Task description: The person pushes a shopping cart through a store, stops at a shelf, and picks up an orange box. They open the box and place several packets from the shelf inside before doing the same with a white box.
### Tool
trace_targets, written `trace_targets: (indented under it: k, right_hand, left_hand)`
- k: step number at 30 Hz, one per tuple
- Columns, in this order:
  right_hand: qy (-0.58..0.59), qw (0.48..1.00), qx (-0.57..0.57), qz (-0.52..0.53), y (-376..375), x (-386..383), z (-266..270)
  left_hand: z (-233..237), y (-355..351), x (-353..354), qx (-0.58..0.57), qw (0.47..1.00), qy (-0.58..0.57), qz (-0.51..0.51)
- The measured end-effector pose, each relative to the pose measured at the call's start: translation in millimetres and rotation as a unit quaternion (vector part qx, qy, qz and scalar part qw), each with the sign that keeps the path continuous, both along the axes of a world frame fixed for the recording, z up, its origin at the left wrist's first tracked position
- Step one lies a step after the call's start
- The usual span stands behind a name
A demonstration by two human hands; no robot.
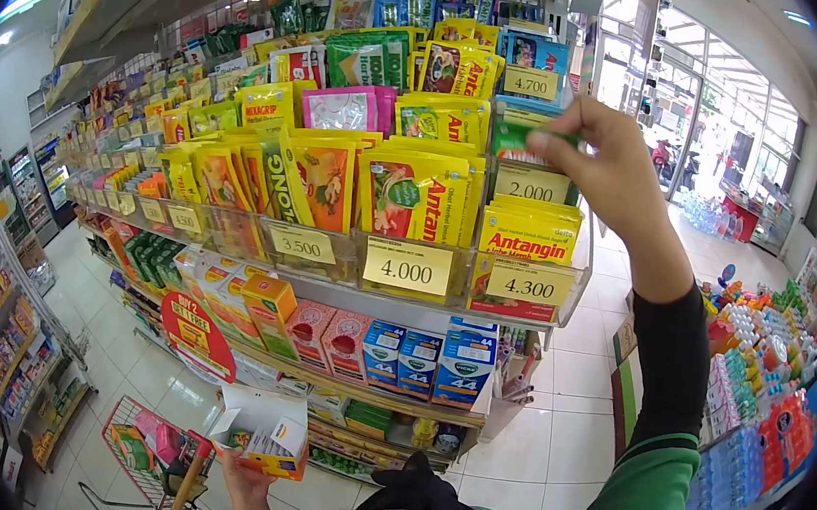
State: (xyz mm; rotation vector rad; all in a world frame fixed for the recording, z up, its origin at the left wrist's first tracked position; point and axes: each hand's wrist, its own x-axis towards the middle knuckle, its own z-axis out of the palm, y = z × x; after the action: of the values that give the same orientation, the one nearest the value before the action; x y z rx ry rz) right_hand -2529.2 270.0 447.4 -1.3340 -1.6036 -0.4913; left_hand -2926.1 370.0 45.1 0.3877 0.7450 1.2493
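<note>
My right hand (604, 166) is raised at the right end of the top shelf, thumb and fingers closed on a green sachet (518, 140) above the 2.000 price tag (531, 184). Yellow Antangin sachets (414, 201) stand in the clear tray to the left, and more yellow packs (528, 235) sit just below. Low in front, my left hand (247, 483) holds an open white and orange box (274, 444) from its left side; small packets show inside it.
A red shopping cart (130, 445) with goods stands at the lower left. Blue Vicks boxes (418, 359) line the shelf below. Bottled drinks (774, 438) are stacked at the right. A round red sign (196, 335) hangs from the shelf edge.
</note>
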Motion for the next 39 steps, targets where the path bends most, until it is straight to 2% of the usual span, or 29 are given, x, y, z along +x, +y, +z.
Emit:
trace_targets:
  k: [3,5,6,13,15,16,18,19,20,22,23,25,26,27,28,29,31,33,36,37,38,39]
  right_hand:
    - [-0.012,0.998,-0.061,0.030,-13.0,3.8,5.5]
    - [-0.088,0.994,-0.071,-0.008,-17.3,7.7,14.3]
    - [-0.043,0.995,-0.092,-0.010,-18.4,4.1,18.6]
    - [-0.072,0.992,-0.102,-0.026,-13.6,-11.1,12.3]
    - [-0.144,0.981,-0.107,-0.074,-16.8,-14.4,14.5]
    - [-0.143,0.981,-0.110,-0.072,-19.6,-14.1,13.8]
    - [-0.258,0.959,-0.070,-0.095,-28.1,-10.0,11.8]
    - [-0.263,0.955,-0.087,-0.106,-36.9,-13.5,11.2]
    - [-0.265,0.959,-0.065,-0.081,-40.6,-12.2,6.7]
    - [-0.189,0.971,0.003,-0.146,-50.7,-33.0,-13.2]
    - [-0.248,0.949,0.093,-0.169,-54.5,-38.9,-23.2]
    - [-0.157,0.951,0.174,-0.203,-71.0,-79.9,-66.4]
    - [-0.110,0.953,0.251,-0.128,-68.7,-90.5,-95.8]
    - [-0.124,0.950,0.269,-0.103,-74.5,-91.0,-130.5]
    - [0.033,0.964,0.247,0.096,-76.1,-79.5,-176.6]
    - [-0.088,0.974,0.049,0.202,-68.2,-125.9,-150.2]
    - [-0.068,0.975,-0.092,0.191,-39.4,-155.3,-181.4]
    - [-0.004,0.965,-0.160,0.206,-11.8,-175.2,-222.4]
    - [0.053,0.969,-0.153,0.188,20.4,-209.6,-261.3]
    - [0.076,0.984,-0.113,0.116,32.3,-221.8,-271.1]
    - [0.099,0.991,-0.073,0.043,42.6,-234.8,-279.6]
    - [0.105,0.990,-0.076,0.050,51.2,-246.2,-285.6]
  left_hand:
    - [6.6,-3.6,3.3,-0.007,1.000,-0.006,0.022]
    - [6.0,-4.5,2.1,0.001,1.000,-0.004,0.023]
    - [5.0,-4.6,0.6,0.009,1.000,0.002,0.010]
    - [11.0,-7.9,7.3,0.005,1.000,-0.005,-0.006]
    - [23.8,-14.0,10.6,0.015,1.000,-0.003,-0.021]
    - [27.4,-16.3,10.2,0.026,0.999,-0.002,-0.037]
    - [19.7,-12.8,1.7,0.044,0.997,-0.007,-0.058]
    - [18.7,-15.6,-0.6,0.061,0.995,-0.011,-0.075]
    - [12.5,-15.9,7.6,0.074,0.997,-0.033,0.012]
    - [-6.7,-7.7,1.4,0.116,0.993,-0.016,-0.009]
    - [-22.0,-2.6,-2.2,0.104,0.994,-0.024,0.015]
    - [2.8,-7.9,7.5,0.117,0.993,-0.010,-0.002]
    - [16.3,-11.3,13.1,0.095,0.994,-0.050,0.032]
    - [28.6,-10.5,17.8,0.083,0.991,-0.091,0.061]
    - [35.6,-8.3,19.7,0.088,0.990,-0.095,0.047]
    - [39.2,-5.2,19.4,0.095,0.990,-0.102,0.026]
    - [38.6,0.4,14.1,0.091,0.990,-0.110,0.010]
    - [48.6,2.3,8.7,0.082,0.992,-0.098,-0.020]
    - [54.8,8.0,-6.8,0.081,0.993,-0.085,-0.035]
    - [53.7,11.2,-17.8,0.086,0.992,-0.083,-0.050]
    - [47.8,16.1,-31.4,0.102,0.991,-0.029,-0.085]
    - [45.1,20.8,-44.8,0.099,0.992,-0.023,-0.079]
